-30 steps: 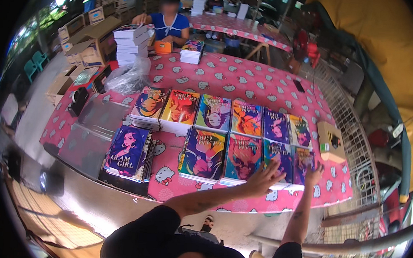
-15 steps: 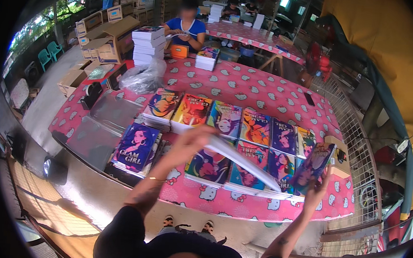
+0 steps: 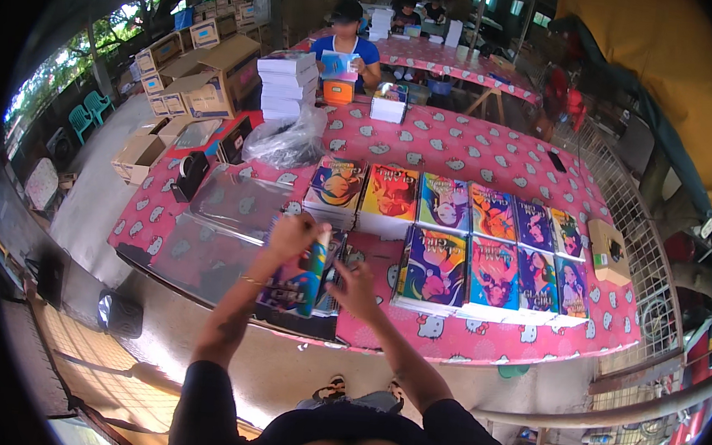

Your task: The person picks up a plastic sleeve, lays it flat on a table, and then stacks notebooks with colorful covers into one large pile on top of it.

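My left hand is closed on the top edge of a colourful notebook, held over a notebook pile at the table's front left. The fingers of my right hand are spread beside that pile's right side, apparently with nothing in them. To the right, two rows of notebook stacks with bright cartoon covers lie side by side, among them a yellow-and-purple one in the near row and a red-orange one in the far row. My left hand hides part of the held notebook.
Clear plastic sheets lie left of the pile, with a crumpled plastic bag behind. A cardboard box sits at the right end of the pink table. Across it, a person in blue holds a booklet beside tall book stacks.
Both hands have moved left to the front-left pile. My right hand has left the purple notebook at the far right. The view has shifted; the person opposite has raised a booklet.
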Demonstrator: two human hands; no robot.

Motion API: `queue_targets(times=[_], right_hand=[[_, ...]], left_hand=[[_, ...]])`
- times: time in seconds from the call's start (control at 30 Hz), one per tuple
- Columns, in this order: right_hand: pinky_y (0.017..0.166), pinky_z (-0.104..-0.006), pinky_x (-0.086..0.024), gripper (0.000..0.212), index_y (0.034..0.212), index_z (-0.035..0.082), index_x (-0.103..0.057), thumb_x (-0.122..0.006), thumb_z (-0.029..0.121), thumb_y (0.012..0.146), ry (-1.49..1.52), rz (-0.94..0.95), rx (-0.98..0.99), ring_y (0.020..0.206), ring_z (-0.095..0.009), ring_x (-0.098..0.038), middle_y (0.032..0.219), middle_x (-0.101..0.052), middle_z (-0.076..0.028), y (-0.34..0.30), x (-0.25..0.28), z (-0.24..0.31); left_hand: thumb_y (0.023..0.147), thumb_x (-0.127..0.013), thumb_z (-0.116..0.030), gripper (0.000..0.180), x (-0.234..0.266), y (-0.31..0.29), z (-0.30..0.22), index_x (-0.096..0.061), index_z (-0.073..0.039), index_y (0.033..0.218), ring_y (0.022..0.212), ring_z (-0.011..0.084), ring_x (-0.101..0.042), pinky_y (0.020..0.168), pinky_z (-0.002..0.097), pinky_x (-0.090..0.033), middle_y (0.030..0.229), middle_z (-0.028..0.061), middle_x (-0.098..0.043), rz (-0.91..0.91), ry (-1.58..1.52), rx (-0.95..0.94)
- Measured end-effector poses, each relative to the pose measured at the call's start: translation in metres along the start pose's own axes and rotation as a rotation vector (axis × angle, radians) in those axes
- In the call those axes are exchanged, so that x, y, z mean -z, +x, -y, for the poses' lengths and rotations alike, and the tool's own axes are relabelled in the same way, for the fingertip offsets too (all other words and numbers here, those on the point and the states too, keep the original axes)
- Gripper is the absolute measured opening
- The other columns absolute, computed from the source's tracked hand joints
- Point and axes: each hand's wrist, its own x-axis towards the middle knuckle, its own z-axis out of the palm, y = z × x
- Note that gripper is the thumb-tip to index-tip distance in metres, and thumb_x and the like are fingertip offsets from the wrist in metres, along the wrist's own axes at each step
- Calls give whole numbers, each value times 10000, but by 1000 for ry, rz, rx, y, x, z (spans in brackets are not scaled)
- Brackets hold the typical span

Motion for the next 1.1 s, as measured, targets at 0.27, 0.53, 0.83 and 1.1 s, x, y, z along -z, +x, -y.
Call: queue_targets(times=[0.27, 0.53, 0.83, 1.1], right_hand=[[1088, -652, -221, 1019, 1515, 173, -274, -806, 171, 647, -641, -180, -572, 1438, -352, -213, 1538, -244, -181, -115, 200, -113], [957, -436, -467, 496, 1192, 153, -653, -741, 55, 713, -522, -238, -372, 1035, -311, -622, 1136, -665, -72, -146, 231, -128], [628, -336, -479, 219, 1049, 8, -680, -645, 172, 907, -365, -353, -612, 686, -225, -615, 774, -627, -156, -120, 281, -94], [1007, -431, -445, 462, 1189, 66, -628, -758, 227, 776, -60, -150, 305, 1200, -331, -541, 1262, -587, -126, -22, 88, 49]], left_hand=[[838, -710, -333, 486, -86, -32, -128, -580, 19, 1148, 905, 381, -642, 761, 474, -512, 971, 207, -640, -179, -545, -77], [815, -676, -180, 417, -175, -49, -108, -592, -84, 1213, 703, 314, -677, 669, 417, -533, 860, 165, -690, 227, -570, 122], [882, -579, -38, 350, 90, -46, -90, -546, -27, 1231, 824, 112, -611, 735, 234, -474, 927, 41, -569, -658, -913, 108], [739, -563, -201, 437, 141, 20, -36, -636, -44, 1141, 755, 62, -474, 650, 193, -365, 889, -18, -554, -23, -788, -165]])
